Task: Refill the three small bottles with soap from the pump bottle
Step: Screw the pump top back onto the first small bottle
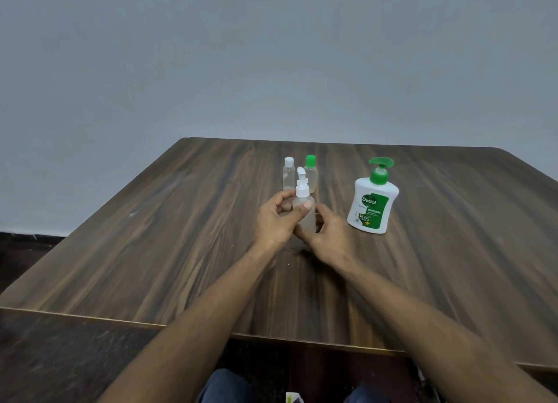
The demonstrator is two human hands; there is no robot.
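Spray bottle (303,205), frosted with white nozzle, upright mid-table, gripped by left hand (276,221), thumb (303,207) curled across its front. Right hand (327,236) pinching its base, fingers narrowly curled. Behind: clear bottle (288,174), white cap; green-capped bottle (311,173). Right: white pump bottle (373,202), green pump, labelled "Dettol ORIGINAL". Wood-grain table (181,236).
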